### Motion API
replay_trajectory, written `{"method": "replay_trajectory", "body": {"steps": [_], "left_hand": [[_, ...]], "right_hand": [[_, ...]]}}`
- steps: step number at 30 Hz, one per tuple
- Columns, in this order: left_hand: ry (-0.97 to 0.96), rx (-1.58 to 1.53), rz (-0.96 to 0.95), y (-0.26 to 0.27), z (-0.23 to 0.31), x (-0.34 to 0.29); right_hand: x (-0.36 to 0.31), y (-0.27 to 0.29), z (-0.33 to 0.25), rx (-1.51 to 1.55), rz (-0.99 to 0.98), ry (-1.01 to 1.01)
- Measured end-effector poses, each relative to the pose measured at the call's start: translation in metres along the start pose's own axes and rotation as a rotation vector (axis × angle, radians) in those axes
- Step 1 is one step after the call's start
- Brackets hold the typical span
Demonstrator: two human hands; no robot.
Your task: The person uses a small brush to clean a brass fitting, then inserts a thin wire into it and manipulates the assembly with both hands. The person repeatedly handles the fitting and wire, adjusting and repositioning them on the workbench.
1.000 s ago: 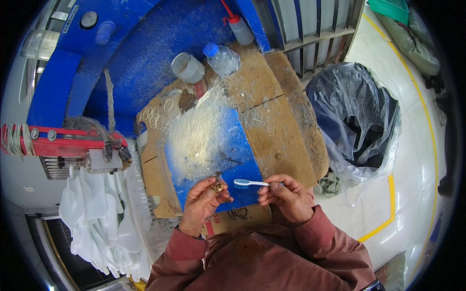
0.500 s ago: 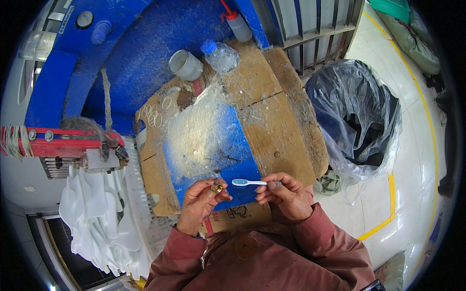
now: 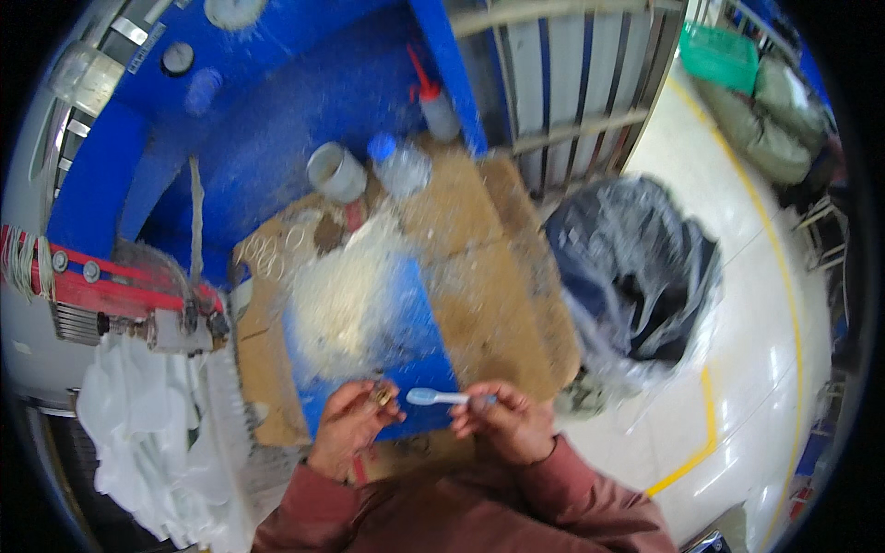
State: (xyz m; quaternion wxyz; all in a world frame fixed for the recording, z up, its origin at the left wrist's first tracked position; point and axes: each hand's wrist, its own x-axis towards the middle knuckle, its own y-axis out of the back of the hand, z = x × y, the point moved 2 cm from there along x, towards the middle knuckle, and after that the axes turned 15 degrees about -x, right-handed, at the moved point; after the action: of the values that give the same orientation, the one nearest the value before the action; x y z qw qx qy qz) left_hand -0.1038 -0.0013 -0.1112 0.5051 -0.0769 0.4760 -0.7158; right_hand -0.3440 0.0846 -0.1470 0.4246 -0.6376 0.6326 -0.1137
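Note:
Close to my body, my left hand [image 3: 353,422] has its fingers closed round a small brass fitting [image 3: 382,394], round with a hole in it. My right hand [image 3: 507,421] pinches a white-and-blue plastic piece shaped like a toothbrush [image 3: 441,397]. Its oval light-blue end points left at the fitting, with a short gap between them. Both hands are over the near edge of a blue sheet [image 3: 408,345]. A heap of pale shavings and powder [image 3: 339,300] covers much of this sheet. Motion slightly blurs the picture.
Cardboard [image 3: 489,295] lies under the sheet. Behind stand a cup [image 3: 336,173], a blue-capped bottle [image 3: 401,168] and a red-nozzled squeeze bottle [image 3: 439,115]. A red machine arm [image 3: 120,297] and hanging white plastic pieces [image 3: 152,415] are left; a plastic-lined bin [image 3: 636,276] is right.
The view has tilted up, so the bench and hands sit lower and farther left in the picture. Each hand keeps hold of the same thing, and the gap between the two things looks similar.

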Motion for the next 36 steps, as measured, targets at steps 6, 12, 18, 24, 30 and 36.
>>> {"method": "replay_trajectory", "body": {"steps": [6,12,18,24,30,36], "left_hand": [[-0.021,-0.02,-0.037,-0.01,-0.001,0.01],[-0.016,-0.027,-0.025,-0.008,0.007,0.011],[-0.021,-0.1,-0.036,-0.001,0.02,0.011],[-0.051,-0.053,-0.022,-0.005,0.035,0.009],[-0.029,0.066,0.104,0.008,0.047,-0.001],[-0.088,-0.005,0.105,0.027,0.054,-0.009]], "right_hand": [[-0.015,0.006,-0.054,-0.189,0.077,0.157],[0.039,0.039,-0.131,-0.527,0.227,0.333],[0.086,0.016,-0.165,-0.532,0.22,0.343],[0.142,-0.049,-0.183,-0.807,0.079,0.477],[0.254,-0.108,-0.184,-1.041,0.073,0.592],[0.337,-0.135,-0.171,-1.192,0.07,0.508]]}}
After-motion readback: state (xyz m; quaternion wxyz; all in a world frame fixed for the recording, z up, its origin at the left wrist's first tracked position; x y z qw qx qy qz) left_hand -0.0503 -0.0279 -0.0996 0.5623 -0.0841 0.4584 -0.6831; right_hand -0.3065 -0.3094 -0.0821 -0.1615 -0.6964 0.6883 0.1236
